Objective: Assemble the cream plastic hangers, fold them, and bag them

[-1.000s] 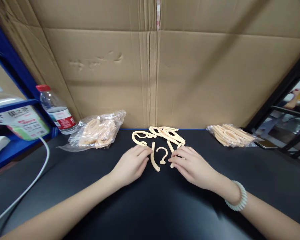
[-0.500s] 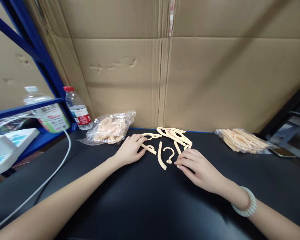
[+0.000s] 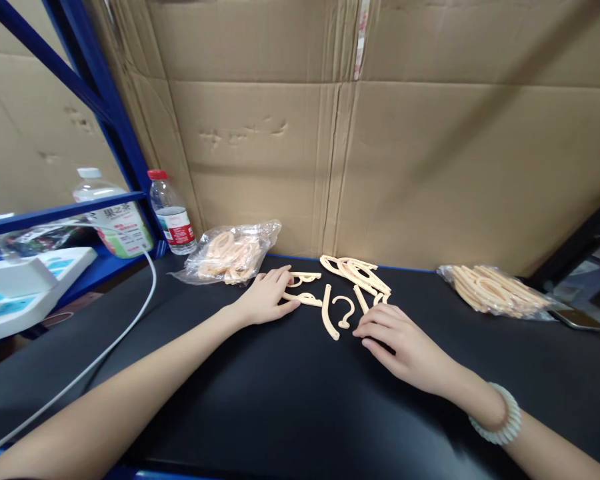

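Cream plastic clothes-hanger parts lie on the black table [image 3: 300, 400]. My left hand [image 3: 265, 297] rests with fingers spread and thumb stretched out, touching the left ends of two flat hanger arms [image 3: 307, 299]. Right of these lies a curved strip [image 3: 327, 313], and beside it a loose hanger hook [image 3: 351, 308]. My right hand [image 3: 400, 340] lies palm down with bent fingers and the thumb apart from them. Its fingers partly cover a straight hanger piece [image 3: 361, 299] and other parts. Nothing shows in its grasp. Behind, several hanger arms [image 3: 355, 272] lie in a pile.
A clear bag of hanger parts [image 3: 233, 253] lies at the back left, another bag [image 3: 495, 290] at the right beside a phone [image 3: 580, 319]. A water bottle [image 3: 173, 217], a white power strip [image 3: 30, 287] and a cable [image 3: 105, 363] are left. Cardboard [image 3: 260, 167] stands behind.
The view has shifted, so everything sits a little farther right. The near hanger arm at my left hand has turned to lie more level. My right hand stays close to the same pieces.
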### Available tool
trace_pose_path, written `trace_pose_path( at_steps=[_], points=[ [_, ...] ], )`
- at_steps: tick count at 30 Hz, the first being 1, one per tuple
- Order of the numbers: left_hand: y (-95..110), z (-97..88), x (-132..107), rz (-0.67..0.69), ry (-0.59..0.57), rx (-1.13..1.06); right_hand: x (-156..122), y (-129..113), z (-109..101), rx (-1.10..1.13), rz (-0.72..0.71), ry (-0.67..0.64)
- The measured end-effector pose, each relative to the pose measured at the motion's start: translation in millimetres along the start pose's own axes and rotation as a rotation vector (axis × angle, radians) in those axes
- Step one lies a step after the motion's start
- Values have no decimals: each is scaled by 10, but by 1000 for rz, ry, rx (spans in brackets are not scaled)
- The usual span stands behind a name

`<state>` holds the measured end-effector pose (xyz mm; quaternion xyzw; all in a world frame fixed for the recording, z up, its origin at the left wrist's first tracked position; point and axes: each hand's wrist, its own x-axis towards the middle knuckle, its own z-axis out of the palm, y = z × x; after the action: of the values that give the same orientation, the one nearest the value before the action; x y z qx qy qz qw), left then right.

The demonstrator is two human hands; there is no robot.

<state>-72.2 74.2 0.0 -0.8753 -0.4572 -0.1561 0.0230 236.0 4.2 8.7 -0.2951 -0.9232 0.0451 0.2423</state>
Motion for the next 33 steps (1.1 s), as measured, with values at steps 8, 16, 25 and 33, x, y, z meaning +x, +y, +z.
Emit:
trace_pose_path(
  at_steps=[8, 16, 25, 33],
  points=[
    [-31, -9, 16, -32, 44, -40, 6, 8, -19, 4, 5, 3],
    [-34, 64, 30, -32, 145, -67, 13, 15, -39, 7, 10, 28],
    [151, -40, 18, -3, 207, -142, 9, 23, -51, 52, 56, 105],
    [939, -49, -144, -48, 134, -648, 89, -109, -10, 845, 361, 161]
  ],
)
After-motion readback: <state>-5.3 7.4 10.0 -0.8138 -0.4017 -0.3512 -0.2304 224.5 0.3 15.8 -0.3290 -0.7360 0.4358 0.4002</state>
